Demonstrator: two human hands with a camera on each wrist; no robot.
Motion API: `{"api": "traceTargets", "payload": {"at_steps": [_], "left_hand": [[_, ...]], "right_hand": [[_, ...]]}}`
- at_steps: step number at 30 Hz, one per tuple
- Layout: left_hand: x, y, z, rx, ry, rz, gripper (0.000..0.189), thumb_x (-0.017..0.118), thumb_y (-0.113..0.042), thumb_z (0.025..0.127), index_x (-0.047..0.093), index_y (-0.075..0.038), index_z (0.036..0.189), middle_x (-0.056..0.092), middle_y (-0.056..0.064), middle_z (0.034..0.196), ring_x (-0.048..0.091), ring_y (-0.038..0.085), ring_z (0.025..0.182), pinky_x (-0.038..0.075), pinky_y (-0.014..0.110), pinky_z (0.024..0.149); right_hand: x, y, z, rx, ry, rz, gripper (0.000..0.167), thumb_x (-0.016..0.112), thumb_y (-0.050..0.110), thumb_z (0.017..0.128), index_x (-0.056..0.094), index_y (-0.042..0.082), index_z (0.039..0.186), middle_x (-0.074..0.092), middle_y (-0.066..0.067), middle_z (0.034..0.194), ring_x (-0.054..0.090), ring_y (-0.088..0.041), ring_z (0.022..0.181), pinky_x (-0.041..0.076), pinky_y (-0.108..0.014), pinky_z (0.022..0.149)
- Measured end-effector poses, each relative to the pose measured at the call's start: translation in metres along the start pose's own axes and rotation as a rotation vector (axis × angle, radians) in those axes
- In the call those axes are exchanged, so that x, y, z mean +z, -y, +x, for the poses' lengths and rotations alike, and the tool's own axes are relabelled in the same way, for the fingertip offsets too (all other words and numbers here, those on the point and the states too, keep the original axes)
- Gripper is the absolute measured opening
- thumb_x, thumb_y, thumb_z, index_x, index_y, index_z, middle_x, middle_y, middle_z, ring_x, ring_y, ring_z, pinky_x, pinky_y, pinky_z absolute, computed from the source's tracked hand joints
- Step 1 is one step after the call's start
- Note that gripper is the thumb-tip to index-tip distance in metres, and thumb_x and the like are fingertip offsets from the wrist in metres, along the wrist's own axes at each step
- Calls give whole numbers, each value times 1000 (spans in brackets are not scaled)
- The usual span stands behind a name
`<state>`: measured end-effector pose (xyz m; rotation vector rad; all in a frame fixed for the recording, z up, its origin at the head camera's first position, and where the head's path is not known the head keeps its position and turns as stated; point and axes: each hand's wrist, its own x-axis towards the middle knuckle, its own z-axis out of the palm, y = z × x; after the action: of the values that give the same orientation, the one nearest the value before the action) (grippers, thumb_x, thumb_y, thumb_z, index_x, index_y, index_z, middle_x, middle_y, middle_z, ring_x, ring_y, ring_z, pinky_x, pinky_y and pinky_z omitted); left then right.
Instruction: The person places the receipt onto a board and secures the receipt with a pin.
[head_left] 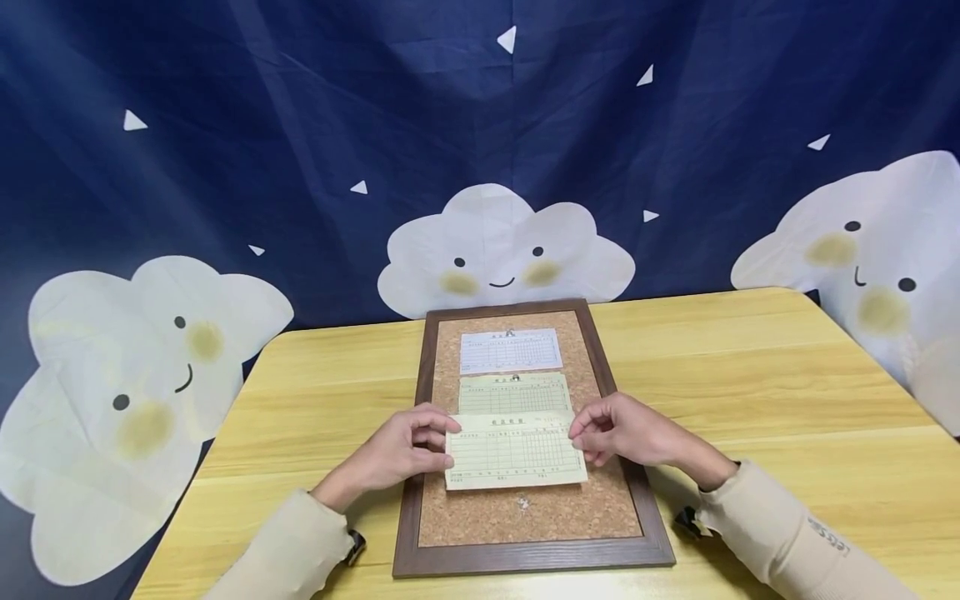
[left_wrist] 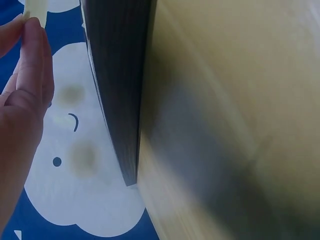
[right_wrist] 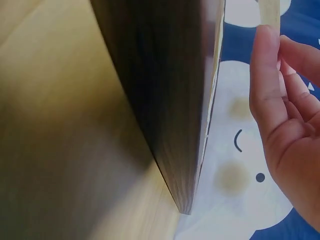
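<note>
A pale yellow printed form slip point(head_left: 513, 454) is held above a framed cork board point(head_left: 465, 529). My left hand point(head_left: 397, 446) pinches its left edge between thumb and fingers, and my right hand point(head_left: 626, 429) pinches the right edge. The slip overlaps the lower part of a second yellow form point(head_left: 517, 396), which has a clear push pin near its top. Higher on the board a white form point(head_left: 510, 350) also has a pin at its top. Below the held slip, a clear pin point(head_left: 523, 503) is on the bare cork. Both wrist views show the pinching fingers beside the frame's dark edge.
The dark wooden frame point(head_left: 532, 556) lies on a yellow wood-grain table point(head_left: 750, 375). Behind the table hangs a navy cloth point(head_left: 450, 100) printed with smiling clouds and white triangles. Small black objects show at both sleeve cuffs.
</note>
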<state>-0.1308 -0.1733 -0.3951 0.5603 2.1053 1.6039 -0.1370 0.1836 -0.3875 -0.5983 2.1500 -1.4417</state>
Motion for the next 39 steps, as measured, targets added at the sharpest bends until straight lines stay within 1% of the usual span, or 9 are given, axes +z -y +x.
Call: {"api": "traceTargets", "payload": {"at_steps": [3, 8, 10, 14, 19, 24, 30, 35, 39], "left_hand": [[2, 2, 0, -2, 1, 20, 36, 73, 4, 85, 62, 11, 119, 46, 21, 133, 63, 15, 95, 56, 23, 75], [3, 6, 0, 27, 9, 51, 36, 73, 6, 85, 61, 12, 119, 40, 27, 138, 64, 16, 97, 56, 22, 74], [4, 7, 1, 39, 21, 38, 37, 73, 7, 85, 60, 14, 119, 38, 29, 139, 65, 18, 97, 56, 22, 73], [5, 8, 0, 36, 41, 3, 38, 72, 9, 85, 58, 16, 121, 34, 31, 141, 65, 21, 97, 56, 22, 73], [6, 9, 0, 14, 52, 7, 40, 72, 8, 85, 57, 16, 121, 27, 33, 147, 65, 16, 92, 56, 22, 74], [7, 10, 1, 3, 77, 44, 42, 72, 8, 85, 56, 17, 122, 28, 34, 146, 65, 12, 90, 56, 23, 78], [7, 10, 2, -7, 94, 82, 43, 72, 7, 85, 56, 16, 124, 33, 33, 144, 67, 19, 93, 56, 23, 79], [8, 10, 4, -30, 85, 97, 43, 72, 9, 84, 57, 15, 123, 34, 32, 144, 67, 22, 93, 56, 23, 79], [7, 10, 5, -43, 77, 117, 42, 72, 10, 84, 58, 15, 123, 33, 32, 145, 67, 22, 92, 56, 23, 78]], "right_hand": [[0, -1, 0, -1, -1, -12, 6, 65, -2, 93, 67, -7, 95, 65, -9, 81, 65, -21, 71, 60, -35, 65], [1, -3, 0, -1, -3, -42, 5, 66, -1, 93, 68, -5, 93, 64, -8, 80, 64, -19, 70, 60, -34, 64], [1, -3, 0, -1, -3, -65, 4, 66, 0, 93, 68, -4, 93, 64, -6, 80, 64, -18, 69, 60, -32, 63], [1, -4, 0, -2, 1, -98, 4, 66, 0, 93, 68, -3, 93, 64, -5, 80, 64, -18, 68, 59, -31, 62], [2, -5, 1, -1, 10, -106, 5, 65, 1, 93, 68, -4, 93, 64, -5, 74, 64, -18, 66, 59, -31, 59], [2, -7, 1, 14, 22, -96, 5, 66, 1, 93, 68, -4, 92, 63, -4, 72, 63, -18, 65, 59, -31, 58], [3, -8, 1, 30, 42, -70, 4, 66, -1, 92, 67, -5, 92, 62, -5, 76, 63, -17, 65, 59, -31, 57], [5, -8, 2, 36, 54, -63, 4, 65, -1, 93, 67, -4, 90, 62, -6, 78, 63, -16, 63, 58, -30, 55], [7, -7, 4, 38, 58, -66, 4, 65, -3, 93, 67, -3, 89, 63, -6, 74, 62, -16, 62, 58, -30, 54]]}}
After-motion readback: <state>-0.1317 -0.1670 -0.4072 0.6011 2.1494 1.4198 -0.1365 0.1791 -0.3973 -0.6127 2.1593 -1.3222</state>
